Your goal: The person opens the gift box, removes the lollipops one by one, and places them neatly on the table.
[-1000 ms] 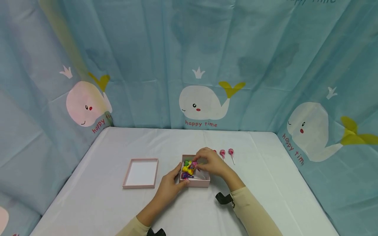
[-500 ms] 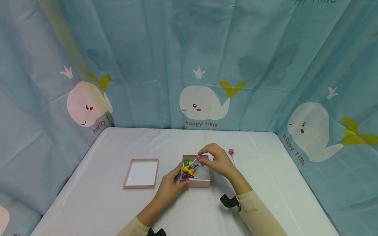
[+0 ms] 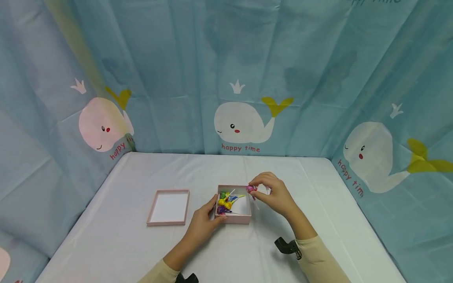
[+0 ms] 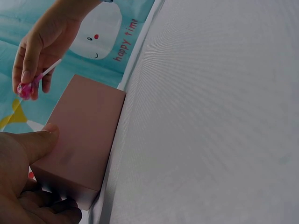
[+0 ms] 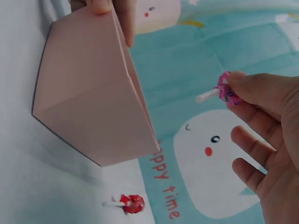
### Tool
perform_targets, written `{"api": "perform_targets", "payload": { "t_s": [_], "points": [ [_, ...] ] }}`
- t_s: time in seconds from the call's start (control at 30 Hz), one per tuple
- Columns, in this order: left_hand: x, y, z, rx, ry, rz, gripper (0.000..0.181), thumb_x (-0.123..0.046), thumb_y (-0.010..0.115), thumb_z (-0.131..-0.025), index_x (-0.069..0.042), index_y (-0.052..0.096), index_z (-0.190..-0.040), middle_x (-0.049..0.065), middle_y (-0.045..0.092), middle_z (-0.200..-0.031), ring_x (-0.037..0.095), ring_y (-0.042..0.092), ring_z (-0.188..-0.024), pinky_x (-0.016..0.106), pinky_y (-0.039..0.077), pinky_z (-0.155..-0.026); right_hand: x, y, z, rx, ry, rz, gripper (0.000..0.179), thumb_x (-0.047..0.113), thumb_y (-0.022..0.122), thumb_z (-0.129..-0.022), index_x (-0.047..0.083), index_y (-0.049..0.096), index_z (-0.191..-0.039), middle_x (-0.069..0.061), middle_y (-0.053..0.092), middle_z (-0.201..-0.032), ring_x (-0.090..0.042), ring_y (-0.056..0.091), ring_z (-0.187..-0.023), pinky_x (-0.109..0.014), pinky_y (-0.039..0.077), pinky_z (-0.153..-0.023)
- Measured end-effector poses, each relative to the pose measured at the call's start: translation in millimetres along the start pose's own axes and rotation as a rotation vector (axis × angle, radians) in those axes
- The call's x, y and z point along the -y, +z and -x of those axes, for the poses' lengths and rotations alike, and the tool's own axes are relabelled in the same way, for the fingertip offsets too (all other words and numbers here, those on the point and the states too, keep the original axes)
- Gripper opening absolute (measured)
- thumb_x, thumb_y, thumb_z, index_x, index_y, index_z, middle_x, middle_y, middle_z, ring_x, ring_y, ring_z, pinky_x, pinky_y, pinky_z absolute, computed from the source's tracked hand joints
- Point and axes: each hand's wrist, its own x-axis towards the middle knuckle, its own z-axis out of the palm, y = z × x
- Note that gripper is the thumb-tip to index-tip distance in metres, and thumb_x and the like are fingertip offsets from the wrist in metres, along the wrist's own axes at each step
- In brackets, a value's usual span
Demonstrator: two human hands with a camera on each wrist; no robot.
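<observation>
My left hand grips the left side of a small pink box, thumb on its front wall and fingers around the side. Inside lie several wrapped lollipops: a green one, yellow ones and a purple one. Just past the box's right rim, my right hand pinches a pink lollipop by its wrapped head between thumb and index finger. In the right wrist view its white stick points toward the box, and the other fingers are loosely bent.
The shallow pink box lid lies inside up, left of the box. A red lollipop lies on the white-covered table beyond the box. Blue whale-print curtains enclose the back and sides.
My right hand has lifted the pink lollipop out of the box and carried it right, past the rim. It now covers most of the row of lollipops behind. My left hand stays put.
</observation>
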Motion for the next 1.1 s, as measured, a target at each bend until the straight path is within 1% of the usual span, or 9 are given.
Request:
{"api": "perform_targets", "payload": {
  "t_s": [0.1,0.27,0.37,0.5,0.6,0.7,0.8,0.93,1.1],
  "points": [
    [1.2,-0.1,-0.4,0.001,0.006,0.000,0.085,-0.033,0.081,-0.089,-0.011,0.038,-0.159,0.006,0.040,-0.162,0.030,0.039,-0.149,0.045,0.039,-0.117,-2.6,-4.8,3.5,-0.014,-0.006,-0.002,0.024,0.020,0.086,-0.085,0.025,0.078,-0.107,0.009,0.071,-0.109,-0.015,0.059,-0.114,-0.031,0.053,-0.095],
    [2.8,-0.8,-0.6,-0.013,0.018,0.004,0.086,-0.033,0.082,-0.088,-0.012,0.038,-0.159,0.005,0.040,-0.161,0.028,0.038,-0.149,0.044,0.038,-0.118,-7.4,-13.1,4.7,-0.012,-0.006,-0.015,0.024,0.018,0.085,-0.086,0.020,0.078,-0.109,0.004,0.072,-0.112,-0.017,0.059,-0.113,-0.027,0.050,-0.097],
    [3.7,-0.1,-0.1,-0.016,0.018,0.005,0.085,-0.033,0.081,-0.089,-0.012,0.038,-0.159,0.006,0.040,-0.161,0.029,0.038,-0.149,0.045,0.038,-0.118,-9.6,-20.3,5.7,-0.013,0.001,-0.015,0.024,0.017,0.085,-0.086,0.020,0.079,-0.109,0.005,0.072,-0.112,-0.017,0.059,-0.114,-0.028,0.050,-0.096],
    [3.9,1.3,0.7,-0.007,0.003,0.013,0.085,-0.032,0.081,-0.089,-0.013,0.037,-0.160,0.005,0.039,-0.162,0.029,0.037,-0.149,0.045,0.038,-0.119,-14.5,-31.7,9.1,-0.037,0.042,0.014,0.024,0.017,0.084,-0.087,0.024,0.078,-0.109,0.008,0.072,-0.112,-0.014,0.058,-0.115,-0.030,0.052,-0.093],
    [3.4,1.8,0.7,-0.008,-0.007,0.016,0.085,-0.032,0.081,-0.089,-0.014,0.037,-0.160,0.004,0.039,-0.162,0.029,0.037,-0.149,0.046,0.037,-0.118,-18.9,-40.6,11.5,-0.061,0.078,0.039,0.025,0.017,0.084,-0.087,0.025,0.078,-0.110,0.008,0.072,-0.113,-0.014,0.058,-0.116,-0.030,0.052,-0.096],
    [3.0,1.8,0.5,-0.011,-0.008,0.009,0.085,-0.034,0.081,-0.088,-0.015,0.038,-0.160,0.005,0.040,-0.162,0.030,0.038,-0.149,0.047,0.038,-0.118,-25.1,-49.2,13.5,-0.091,0.096,0.058,0.026,0.017,0.085,-0.086,0.023,0.078,-0.110,0.004,0.072,-0.114,-0.016,0.058,-0.117,-0.032,0.049,-0.101],
    [2.5,1.5,0.6,-0.009,-0.003,-0.001,0.086,-0.035,0.081,-0.088,-0.015,0.038,-0.160,0.005,0.040,-0.162,0.029,0.039,-0.149,0.046,0.039,-0.117,-31.2,-57.3,15.6,-0.118,0.123,0.068,0.026,0.017,0.085,-0.086,0.022,0.078,-0.111,0.004,0.072,-0.115,-0.017,0.057,-0.118,-0.038,0.049,-0.102],
    [1.6,1.1,0.8,-0.008,0.008,-0.004,0.086,-0.035,0.081,-0.088,-0.013,0.038,-0.159,0.006,0.041,-0.161,0.029,0.040,-0.148,0.045,0.040,-0.117,-39.1,-66.1,19.3,-0.134,0.180,0.070,0.025,0.019,0.084,-0.088,0.023,0.077,-0.111,0.004,0.072,-0.117,-0.016,0.056,-0.119,-0.050,0.047,-0.104],
    [0.8,1.5,-0.1,-0.010,0.019,-0.002,0.085,-0.034,0.081,-0.089,-0.012,0.038,-0.159,0.006,0.041,-0.161,0.028,0.039,-0.148,0.044,0.040,-0.117,-51.0,-72.8,23.7,-0.148,0.250,0.084,0.024,0.024,0.082,-0.090,0.020,0.077,-0.113,-0.001,0.070,-0.120,-0.022,0.056,-0.122,-0.062,0.045,-0.106]
  ]
}}
